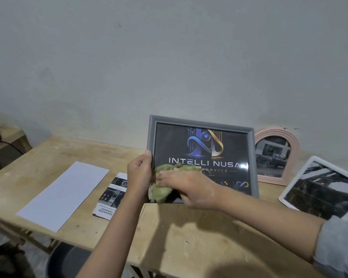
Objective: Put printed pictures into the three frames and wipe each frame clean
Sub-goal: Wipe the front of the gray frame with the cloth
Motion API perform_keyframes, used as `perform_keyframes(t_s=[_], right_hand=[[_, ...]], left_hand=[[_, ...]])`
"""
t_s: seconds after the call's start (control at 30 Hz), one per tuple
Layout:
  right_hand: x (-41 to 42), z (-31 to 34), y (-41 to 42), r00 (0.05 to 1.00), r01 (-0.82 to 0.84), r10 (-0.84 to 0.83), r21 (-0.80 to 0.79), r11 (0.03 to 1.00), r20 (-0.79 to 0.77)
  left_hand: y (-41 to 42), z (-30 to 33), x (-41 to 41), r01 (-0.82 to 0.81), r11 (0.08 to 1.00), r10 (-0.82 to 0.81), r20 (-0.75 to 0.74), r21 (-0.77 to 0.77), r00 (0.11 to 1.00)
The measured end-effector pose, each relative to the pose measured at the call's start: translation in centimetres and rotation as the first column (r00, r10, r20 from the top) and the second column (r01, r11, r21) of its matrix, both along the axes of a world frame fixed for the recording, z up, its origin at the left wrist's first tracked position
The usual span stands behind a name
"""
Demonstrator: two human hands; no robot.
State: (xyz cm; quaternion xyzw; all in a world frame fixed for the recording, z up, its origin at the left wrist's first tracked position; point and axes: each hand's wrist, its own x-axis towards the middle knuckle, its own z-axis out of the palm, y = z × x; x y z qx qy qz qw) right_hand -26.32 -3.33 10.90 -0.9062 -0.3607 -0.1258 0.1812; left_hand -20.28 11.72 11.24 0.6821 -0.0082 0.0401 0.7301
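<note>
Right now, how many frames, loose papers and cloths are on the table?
Frames: 3, grey frame, pink arched frame, white frame
Loose papers: 2, blank sheet, printed leaflet
Cloths: 1, green cloth
Total: 6

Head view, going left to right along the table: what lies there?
White sheet → leaflet → left hand → green cloth under the right hand → grey frame → pink arched frame → white frame.
</note>
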Motion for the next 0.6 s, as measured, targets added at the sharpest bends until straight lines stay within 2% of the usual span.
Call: perform_keyframes(t_s=[0.1, 0.23, 0.37, 0.4, 0.5, 0.57, 0.6], right_hand=[[-1.4, -1.1, 0.9, 0.996, -0.042, 0.041, -0.003, 0.999, -0.08], [-1.9, -0.2, 0.8, 0.958, 0.049, -0.019, 0.1, 0.994, -0.287], [-1.6, 2.3, -0.8, 0.811, 0.141, -0.054, 0.104, 0.985, -0.583], [-1.3, 3.5, -1.6, 0.787, 0.163, -0.073, 0.092, 0.982, -0.613], [0.2, 7.4, -3.7, 0.844, 0.272, -0.135, 0.198, 0.942, -0.519], [1.6, 9.8, -4.5, 0.904, 0.371, -0.252, 0.338, 0.865, -0.346], [2.4, 10.8, -4.7, 0.924, 0.382, -0.324, 0.409, 0.829, -0.205]], left_hand=[[0.1, 0.6, -0.2, -0.025, 0.992, 0.018, 0.062, 0.121, 0.998], [0.6, -0.1, -0.1, -0.072, 0.985, 0.071, 0.012, 0.156, 0.997], [1.1, -0.7, 0.1, -0.058, 0.991, 0.067, -0.07, 0.124, 0.995], [1.1, -0.5, 0.1, -0.049, 0.99, 0.058, -0.067, 0.129, 0.996], [1.6, -0.3, 0.3, -0.043, 0.985, 0.05, -0.041, 0.165, 0.998], [1.7, -0.1, 0.1, -0.022, 0.984, 0.03, -0.043, 0.178, 0.999], [1.6, 0.0, 0.0, -0.009, 0.983, 0.018, -0.049, 0.182, 0.999]])
